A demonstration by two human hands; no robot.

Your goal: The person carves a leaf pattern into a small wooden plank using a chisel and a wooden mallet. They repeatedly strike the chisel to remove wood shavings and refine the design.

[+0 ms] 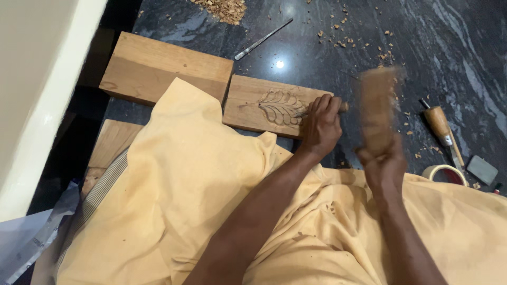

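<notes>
Left hand [321,126] grasps chisel [343,106] on leaf board [274,107]; right hand [383,161] clenches blurred mallet [377,105]. Keep your strikes square.

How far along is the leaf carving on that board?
Done: the leaf outline and veins are cut into the board. In hand: left hand sets a chisel at the leaf's right edge; right hand swings a blurred wooden mallet. Left: the surrounding board face is uncarved.

Spare plank [158,66], loose chisel [262,39], tape roll [446,173], poss. whetstone [481,169], wood chips [224,9].
</notes>
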